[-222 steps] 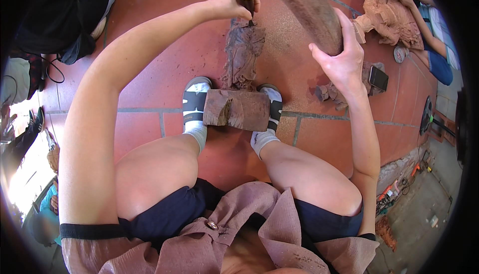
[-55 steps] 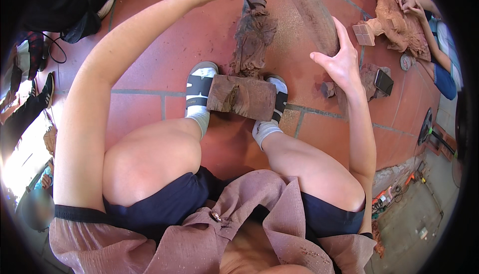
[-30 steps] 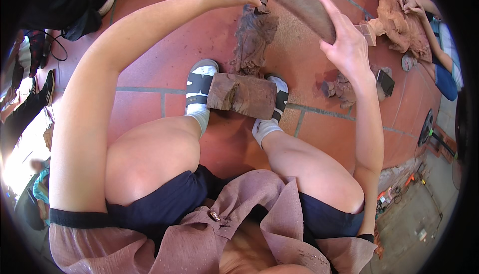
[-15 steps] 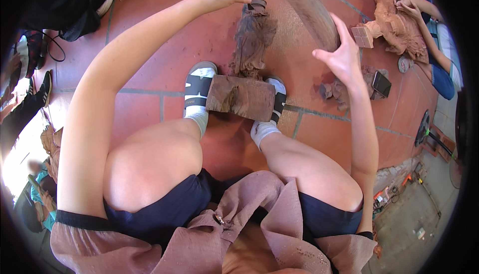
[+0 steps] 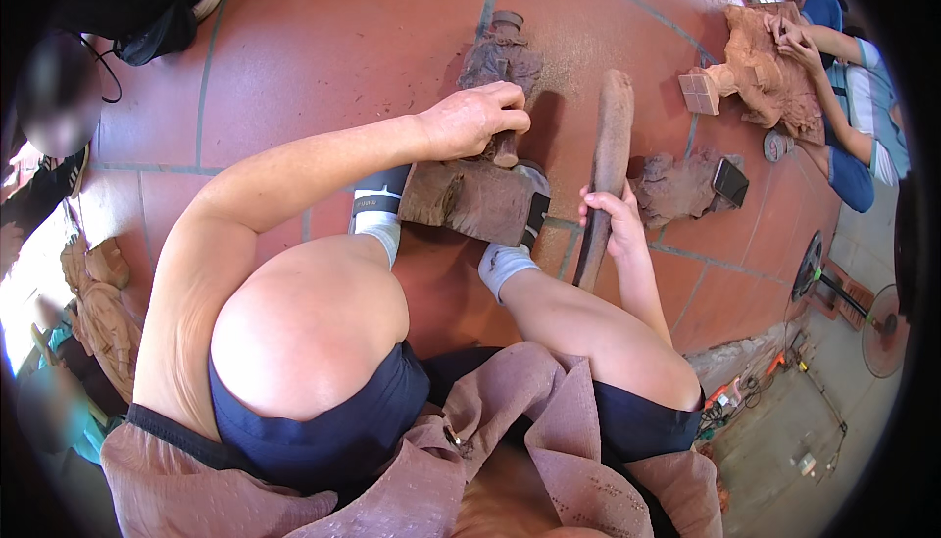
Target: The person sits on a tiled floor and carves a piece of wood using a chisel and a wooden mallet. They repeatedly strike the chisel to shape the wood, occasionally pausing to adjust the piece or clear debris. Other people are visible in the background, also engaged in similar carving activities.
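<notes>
The left grip (image 5: 480,122) is closed round a tool (image 5: 506,153), whose butt end points back toward the person; the blade is hidden, so whether it touches wood cannot be told. Just beyond that grip lies the dark carving (image 5: 498,66) on the tiled floor (image 5: 343,68), its near part covered by the hand. The block (image 5: 466,200) sits just short of the same grip, between the sandals (image 5: 534,220). The right grip (image 5: 616,220) is wrapped round the club (image 5: 613,131), which rises away from it, well apart from the tool. Half a second ago the left grip was at the carving's far end and the club was raised there too; now both have come nearer the body, which suggests a pause between blows. Right of the right grip lies a rough wood piece (image 5: 676,190) with a phone (image 5: 730,182) on it; beyond, a co-worker's hands (image 5: 792,40) rest on a paler carving (image 5: 774,82).
</notes>
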`<state>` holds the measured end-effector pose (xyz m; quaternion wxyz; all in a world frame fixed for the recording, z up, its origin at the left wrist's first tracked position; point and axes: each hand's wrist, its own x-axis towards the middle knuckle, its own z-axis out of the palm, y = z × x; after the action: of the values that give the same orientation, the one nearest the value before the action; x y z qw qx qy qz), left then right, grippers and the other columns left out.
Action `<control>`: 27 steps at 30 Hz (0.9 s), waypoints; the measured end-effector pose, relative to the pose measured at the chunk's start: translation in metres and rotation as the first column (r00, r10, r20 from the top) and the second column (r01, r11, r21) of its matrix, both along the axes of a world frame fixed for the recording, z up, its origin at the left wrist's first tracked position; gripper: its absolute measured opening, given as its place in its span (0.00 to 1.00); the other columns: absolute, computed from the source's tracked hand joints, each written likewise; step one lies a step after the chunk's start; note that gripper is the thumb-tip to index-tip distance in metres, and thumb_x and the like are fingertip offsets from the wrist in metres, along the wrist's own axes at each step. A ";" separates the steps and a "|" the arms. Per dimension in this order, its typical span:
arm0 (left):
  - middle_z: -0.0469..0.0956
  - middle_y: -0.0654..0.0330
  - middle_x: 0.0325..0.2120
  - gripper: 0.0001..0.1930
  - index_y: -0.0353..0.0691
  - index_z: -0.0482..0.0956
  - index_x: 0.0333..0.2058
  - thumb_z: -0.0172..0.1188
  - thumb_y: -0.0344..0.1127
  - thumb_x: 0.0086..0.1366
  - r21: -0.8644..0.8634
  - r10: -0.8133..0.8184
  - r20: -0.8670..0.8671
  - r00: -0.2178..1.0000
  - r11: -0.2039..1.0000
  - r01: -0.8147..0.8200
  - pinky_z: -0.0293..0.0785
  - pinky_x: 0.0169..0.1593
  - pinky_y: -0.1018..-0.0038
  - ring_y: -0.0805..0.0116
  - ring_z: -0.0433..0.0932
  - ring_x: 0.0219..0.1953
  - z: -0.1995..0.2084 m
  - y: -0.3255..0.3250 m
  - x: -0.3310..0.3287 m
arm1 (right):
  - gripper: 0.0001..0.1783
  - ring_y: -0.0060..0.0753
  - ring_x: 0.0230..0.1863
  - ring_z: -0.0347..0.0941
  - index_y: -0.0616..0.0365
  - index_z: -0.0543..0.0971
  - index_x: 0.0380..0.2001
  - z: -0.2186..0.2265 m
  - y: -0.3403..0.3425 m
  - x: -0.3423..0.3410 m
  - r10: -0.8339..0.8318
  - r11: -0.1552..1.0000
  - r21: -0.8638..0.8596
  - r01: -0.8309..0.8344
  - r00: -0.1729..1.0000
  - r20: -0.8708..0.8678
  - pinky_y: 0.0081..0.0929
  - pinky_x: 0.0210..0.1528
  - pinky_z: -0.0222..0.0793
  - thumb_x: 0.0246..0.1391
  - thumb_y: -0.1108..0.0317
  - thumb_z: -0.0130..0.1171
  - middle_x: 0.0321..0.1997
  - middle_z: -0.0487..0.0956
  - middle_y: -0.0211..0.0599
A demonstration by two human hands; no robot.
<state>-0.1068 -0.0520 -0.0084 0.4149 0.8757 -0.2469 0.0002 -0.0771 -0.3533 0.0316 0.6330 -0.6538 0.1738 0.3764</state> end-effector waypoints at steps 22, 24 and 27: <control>0.71 0.52 0.40 0.09 0.38 0.70 0.32 0.58 0.35 0.55 0.172 -0.074 0.108 0.991 0.984 0.055 0.62 0.63 0.55 0.45 0.65 0.58 -0.006 -0.004 0.020 | 0.33 0.46 0.42 0.75 0.58 0.73 0.44 0.032 0.017 -0.013 0.784 0.607 -0.768 -0.205 0.310 0.537 0.35 0.45 0.72 0.27 0.73 0.71 0.39 0.75 0.42; 0.71 0.51 0.40 0.09 0.38 0.69 0.32 0.57 0.35 0.56 0.169 -0.086 0.134 0.987 0.984 0.063 0.60 0.64 0.54 0.44 0.64 0.59 -0.010 0.001 0.019 | 0.32 0.47 0.41 0.75 0.58 0.73 0.43 0.030 0.022 -0.015 0.801 0.592 -0.776 -0.217 0.261 0.538 0.35 0.43 0.73 0.26 0.74 0.70 0.38 0.74 0.41; 0.70 0.51 0.40 0.09 0.38 0.68 0.31 0.57 0.35 0.57 0.164 -0.076 0.159 0.984 0.985 0.050 0.59 0.64 0.53 0.43 0.63 0.59 -0.015 -0.001 0.016 | 0.33 0.46 0.44 0.75 0.58 0.73 0.44 0.026 0.019 -0.018 0.826 0.559 -0.786 -0.263 0.259 0.501 0.35 0.45 0.73 0.27 0.74 0.70 0.42 0.76 0.43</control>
<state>-0.0913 -0.0534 -0.0235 0.3217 0.8947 -0.3073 0.0396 -0.0952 -0.3346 0.0581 0.2227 -0.9130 -0.3099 0.1441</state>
